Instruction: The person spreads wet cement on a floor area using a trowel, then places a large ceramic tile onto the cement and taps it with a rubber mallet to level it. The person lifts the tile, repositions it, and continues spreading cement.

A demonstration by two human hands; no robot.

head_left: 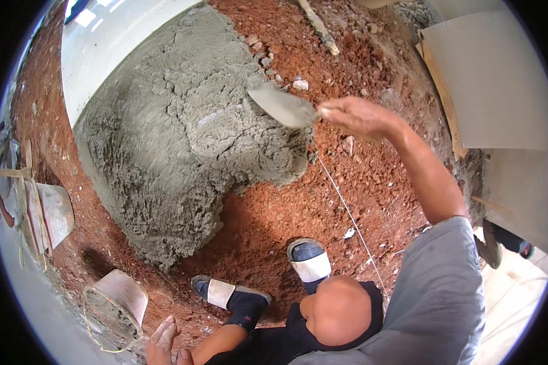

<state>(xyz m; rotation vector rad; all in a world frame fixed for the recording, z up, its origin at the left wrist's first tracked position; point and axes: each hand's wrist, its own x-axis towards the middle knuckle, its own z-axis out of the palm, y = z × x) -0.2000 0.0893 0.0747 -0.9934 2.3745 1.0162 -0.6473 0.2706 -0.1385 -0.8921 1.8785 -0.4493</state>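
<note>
My right hand (360,118) is closed round the handle of a trowel (284,107). The handle is mostly hidden in my fist. Its grey blade, slightly blurred, points left over the right edge of a broad bed of wet grey mortar (158,115). Whether the blade touches the mortar, I cannot tell. At the lower left, my left hand (163,342) shows only in part, its fingers stretched out and holding nothing. Nearest to it is a mortar-stained bucket (119,298) lying tilted on the soil.
Reddish soil (268,222) surrounds the mortar. A thin white string (345,204) runs across it toward my knees. A white panel (97,61) borders the mortar at the far left. Another bucket (55,213) stands left, a wooden stick (319,27) lies beyond, and a board (493,79) stands right.
</note>
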